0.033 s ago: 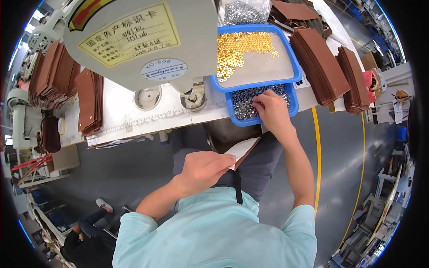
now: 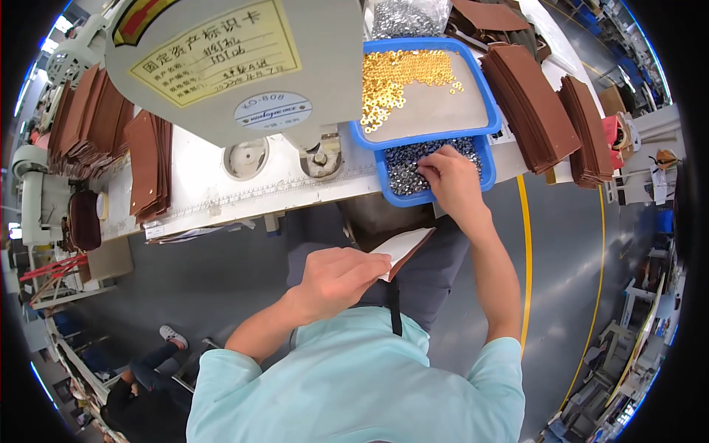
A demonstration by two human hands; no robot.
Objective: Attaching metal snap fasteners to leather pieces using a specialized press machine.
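Over my lap, my left hand (image 2: 336, 280) grips a folded leather piece (image 2: 408, 249), brown on one face and white on the other. My right hand (image 2: 453, 181) reaches into a small blue tray (image 2: 407, 199) of dark, shiny metal fasteners (image 2: 406, 166). Its thumb and fingertips are pinched together among them; whatever they may hold is too small to make out. A larger blue tray (image 2: 484, 92) rests just behind, overlapping the small one, with gold ring-shaped eyelets (image 2: 406, 70) spread over its far and left parts.
A pale machine head (image 2: 325, 81) stands over the white table (image 2: 203, 184) in front of me. Stacks of brown leather pieces lie at the left (image 2: 92, 111) and right (image 2: 528, 107). Behind the trays is a clear bag of metal parts (image 2: 406, 18). Another person (image 2: 148, 391) sits at lower left.
The view has shifted very slightly. Both hands keep the same places and grips.
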